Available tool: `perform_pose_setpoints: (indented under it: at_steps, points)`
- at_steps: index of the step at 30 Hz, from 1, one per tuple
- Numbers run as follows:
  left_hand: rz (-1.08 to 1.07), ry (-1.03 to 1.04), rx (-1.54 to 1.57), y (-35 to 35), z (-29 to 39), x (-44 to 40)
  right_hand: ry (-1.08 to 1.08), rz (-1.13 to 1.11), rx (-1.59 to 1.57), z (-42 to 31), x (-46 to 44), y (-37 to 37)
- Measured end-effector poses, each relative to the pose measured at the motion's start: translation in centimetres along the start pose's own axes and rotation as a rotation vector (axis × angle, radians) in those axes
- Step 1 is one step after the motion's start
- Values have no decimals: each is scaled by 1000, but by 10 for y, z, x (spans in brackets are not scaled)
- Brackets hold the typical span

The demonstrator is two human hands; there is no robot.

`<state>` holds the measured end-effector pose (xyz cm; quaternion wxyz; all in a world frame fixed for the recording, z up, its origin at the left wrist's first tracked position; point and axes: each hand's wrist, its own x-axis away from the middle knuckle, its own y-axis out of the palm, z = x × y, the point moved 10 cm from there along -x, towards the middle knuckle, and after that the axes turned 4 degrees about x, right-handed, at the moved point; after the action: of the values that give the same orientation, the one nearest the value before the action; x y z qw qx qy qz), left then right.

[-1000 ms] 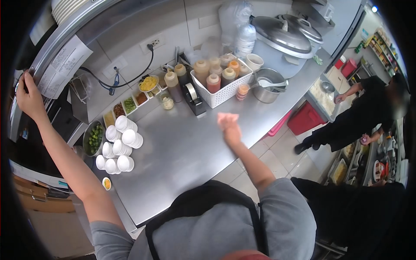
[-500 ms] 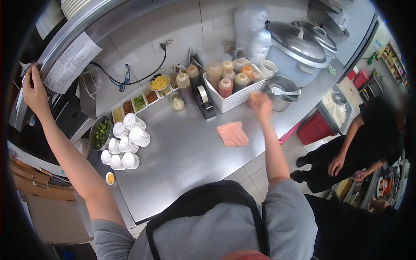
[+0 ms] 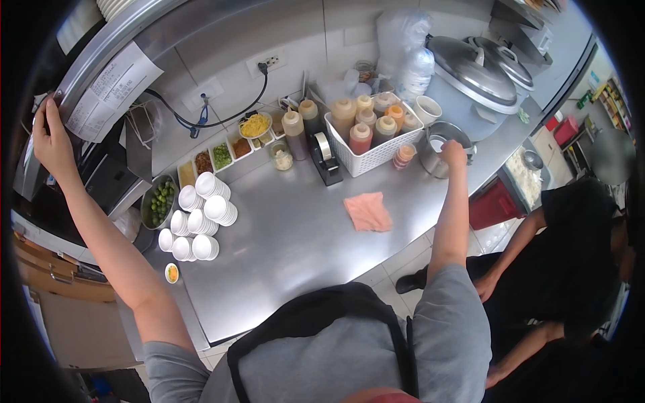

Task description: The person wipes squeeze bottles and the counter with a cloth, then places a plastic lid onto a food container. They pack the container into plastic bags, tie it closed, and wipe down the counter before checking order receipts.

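Observation:
My left hand (image 3: 52, 142) is raised at the far left, its fingers bent around the metal shelf edge (image 3: 75, 86) beside printed paper slips (image 3: 111, 91). My right hand (image 3: 454, 154) is over a steel pot (image 3: 435, 168) at the back right of the counter, fingers closed around the handle of a pale spoon (image 3: 437, 143); the hand hides most of the handle. Just left of the pot stands a small cup of reddish sauce (image 3: 404, 156). A white basket (image 3: 366, 161) holds several squeeze bottles (image 3: 361, 138). A pink cloth (image 3: 367, 211) lies on the counter.
Stacked white cups (image 3: 205, 247), a bowl of green limes (image 3: 160, 201) and a small filled cup (image 3: 173, 273) are at the left. Topping trays (image 3: 222, 156) and a tape dispenser (image 3: 326, 161) line the back. Another person (image 3: 571, 255) stands at the right, near a large lidded cooker (image 3: 470, 77).
My right hand has moved right, from the sauce cup to the spoon in the pot, leaving the cup standing. My left hand stays in place. The other person has come closer.

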<state>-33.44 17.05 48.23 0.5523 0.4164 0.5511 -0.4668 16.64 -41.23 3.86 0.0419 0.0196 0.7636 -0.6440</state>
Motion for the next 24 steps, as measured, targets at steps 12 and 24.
perform_pose_setpoints:
  at_steps: [12, 24]
  points:
    - [49, 101, 81, -2, 23, 4, -130, 281, -202, -64, -56, 39]
    - [139, 57, 197, -7, 24, 9, -80, 413, -376, -30, -18, 14]
